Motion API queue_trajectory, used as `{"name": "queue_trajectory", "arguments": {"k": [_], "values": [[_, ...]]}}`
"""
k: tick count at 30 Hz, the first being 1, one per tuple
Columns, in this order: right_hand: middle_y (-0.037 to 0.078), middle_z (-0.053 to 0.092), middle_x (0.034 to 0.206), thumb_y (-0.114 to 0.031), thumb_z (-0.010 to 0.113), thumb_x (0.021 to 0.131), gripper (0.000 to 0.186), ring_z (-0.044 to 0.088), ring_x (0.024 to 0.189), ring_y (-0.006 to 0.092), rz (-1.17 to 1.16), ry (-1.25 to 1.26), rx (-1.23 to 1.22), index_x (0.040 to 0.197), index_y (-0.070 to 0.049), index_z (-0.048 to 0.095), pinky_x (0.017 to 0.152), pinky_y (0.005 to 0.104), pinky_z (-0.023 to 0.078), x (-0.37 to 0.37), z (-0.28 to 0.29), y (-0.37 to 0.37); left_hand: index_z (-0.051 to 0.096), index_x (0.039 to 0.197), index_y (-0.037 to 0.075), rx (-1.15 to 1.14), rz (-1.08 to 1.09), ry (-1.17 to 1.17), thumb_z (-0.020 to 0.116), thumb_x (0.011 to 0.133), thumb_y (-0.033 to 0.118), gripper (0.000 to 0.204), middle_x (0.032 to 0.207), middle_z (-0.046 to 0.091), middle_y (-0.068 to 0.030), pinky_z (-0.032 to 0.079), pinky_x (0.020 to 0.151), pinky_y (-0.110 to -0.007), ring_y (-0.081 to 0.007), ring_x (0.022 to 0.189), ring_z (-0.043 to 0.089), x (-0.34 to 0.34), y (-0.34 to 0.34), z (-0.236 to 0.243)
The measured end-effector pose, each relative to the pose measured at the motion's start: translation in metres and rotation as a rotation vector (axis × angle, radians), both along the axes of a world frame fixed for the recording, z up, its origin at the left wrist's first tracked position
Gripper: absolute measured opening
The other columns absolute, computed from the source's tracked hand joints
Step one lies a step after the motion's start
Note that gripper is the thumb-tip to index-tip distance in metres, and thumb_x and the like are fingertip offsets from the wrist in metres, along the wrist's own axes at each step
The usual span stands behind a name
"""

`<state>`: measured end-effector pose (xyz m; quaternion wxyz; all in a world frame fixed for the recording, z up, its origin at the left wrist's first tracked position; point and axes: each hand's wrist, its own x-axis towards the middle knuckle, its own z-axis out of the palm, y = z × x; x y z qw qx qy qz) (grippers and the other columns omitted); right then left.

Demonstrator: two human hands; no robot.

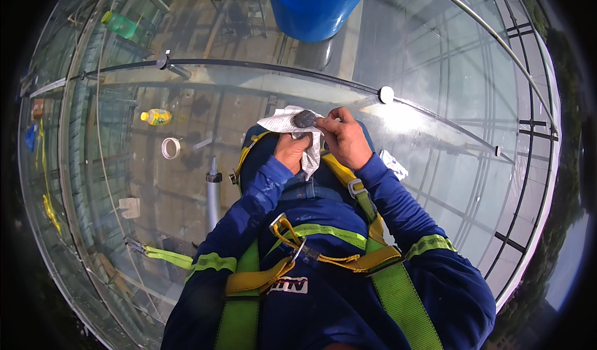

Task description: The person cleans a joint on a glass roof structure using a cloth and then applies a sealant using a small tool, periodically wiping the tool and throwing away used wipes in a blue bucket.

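My left hand [292,152] is closed on a piece of crumpled printed paper [280,123] over my lap. My right hand [343,137] pinches a dark grey rounded object [305,119] against that paper; I cannot make out exactly what it is. A grey tube-shaped tool with a nozzle [212,202] lies on the glass by my left leg. Another crumpled paper piece [393,163] rests by my right leg. I wear a green and yellow safety harness [390,297] over blue clothing.
A blue bucket [311,14] with paper inside stands ahead. A white tape roll [170,140], yellow-capped bottle [158,117], green bottle [118,23] and thin rope [101,132] are on my left. The glass surface [429,182] has metal seams, round fittings [385,95] and a rail [485,23] at right.
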<state>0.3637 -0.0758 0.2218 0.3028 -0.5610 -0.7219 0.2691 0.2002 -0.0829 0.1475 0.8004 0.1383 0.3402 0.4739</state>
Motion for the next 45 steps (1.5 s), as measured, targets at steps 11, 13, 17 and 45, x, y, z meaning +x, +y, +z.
{"name": "queue_trajectory", "arguments": {"k": [11,13,17,45], "values": [[0.023,0.064,0.104,-0.004,0.068,0.08,0.018,0.062,0.101,0.0363,0.144,-0.053,-0.117,0.097,-0.001,0.073,0.083,0.043,0.053,0.008,0.001,0.0,0.063,0.116,0.005,0.083,0.19,0.081,0.068,0.091,0.0,0.026,0.107,0.069,-0.0056,0.055,0.082,-0.031,-0.0163,0.095,0.067,0.007,-0.004,-0.008],[0.022,0.064,0.101,-0.006,0.071,0.078,0.016,0.061,0.104,0.0373,0.143,-0.046,-0.171,0.093,0.0,0.073,0.086,0.0435,0.052,0.012,-0.003,-0.001,0.063,0.117,0.003,0.115,0.209,0.126,0.067,0.092,0.0,0.025,0.107,0.069,-0.0064,0.056,0.081,-0.03,-0.016,0.095,0.068,0.006,-0.003,-0.005],[0.02,0.063,0.099,-0.005,0.07,0.082,0.013,0.068,0.091,0.0329,0.199,-0.066,-0.124,0.094,0.001,0.072,0.076,0.0409,0.056,0.023,0.006,-0.002,0.067,0.111,-0.001,0.165,0.078,0.219,0.066,0.095,0.005,0.017,0.1,0.071,-0.0061,0.055,0.075,-0.03,-0.0154,0.086,0.069,0.001,0.007,0.001],[-0.001,0.056,0.081,-0.006,0.067,0.093,0.02,0.046,0.061,0.0045,-0.364,1.019,-0.191,0.112,0.002,0.065,0.053,0.0202,0.035,0.125,0.045,0.053,0.052,0.133,0.001,0.564,-0.071,0.036,0.064,0.094,0.004,0.04,0.117,0.065,-0.0146,0.056,0.089,-0.041,-0.0249,0.102,0.066,0.023,0.191,0.136]]}}
